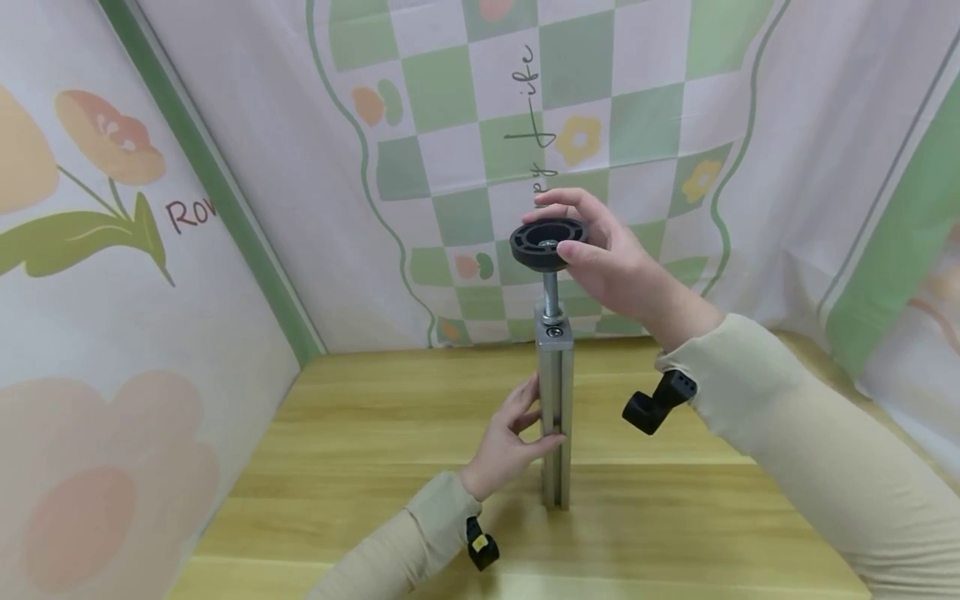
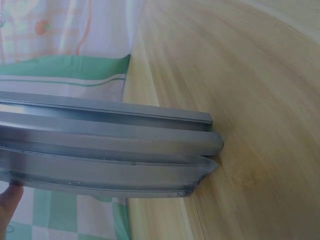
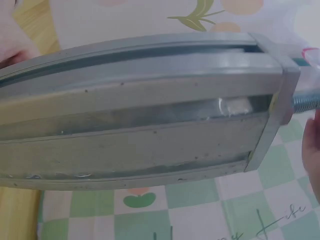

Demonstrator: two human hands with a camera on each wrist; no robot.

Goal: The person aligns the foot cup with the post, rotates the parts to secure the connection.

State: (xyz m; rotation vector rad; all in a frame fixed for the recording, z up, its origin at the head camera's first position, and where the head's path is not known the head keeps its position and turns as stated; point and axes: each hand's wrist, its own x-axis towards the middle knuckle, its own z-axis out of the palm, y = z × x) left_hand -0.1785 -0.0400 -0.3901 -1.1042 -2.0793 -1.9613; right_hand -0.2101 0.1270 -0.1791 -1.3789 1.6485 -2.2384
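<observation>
A slotted aluminum profile stands upright over the wooden table. My left hand grips its middle from the left, the thumb across the near side. An end plate with a bolt caps the top, and a threaded stud rises from it. On the stud sits a round black leveling foot, its hollow underside facing up. My right hand holds the foot at its rim from the right, thumb in front and fingers behind. In the left wrist view the profile's lower end meets the table.
The wooden table runs back to a hanging cloth with green and white checks. Flower-printed cloth closes off the left side. A small black wrist camera hangs under the right cuff, another under the left.
</observation>
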